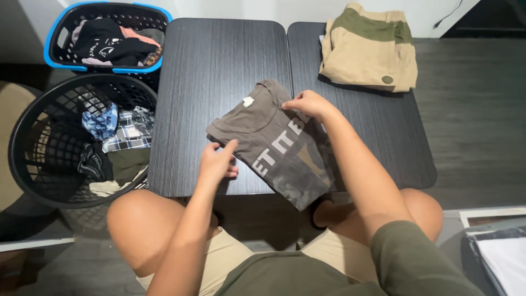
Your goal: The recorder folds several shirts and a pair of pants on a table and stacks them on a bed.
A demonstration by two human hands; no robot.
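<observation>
Starting at the left, a round black plastic laundry basket [33, 164] holds loose clothes beside the dark wood-grain folding table [219, 66]. The left hand [216, 161] pinches the near edge of the folded grey-brown printed T-shirt [274, 148], which lies at the table's front with its lower end hanging over the edge. The right hand [309, 104] presses its collar side, fingers curled. Released carelessly, the overhanging end could probably drag the fold open or slide floorward. A folded tan-and-olive garment [367, 49] sits far right.

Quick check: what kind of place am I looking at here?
Likely a home laundry-folding spot: a dark folding table, a round black laundry basket of clothes, and folded garments stacked on the table.
</observation>
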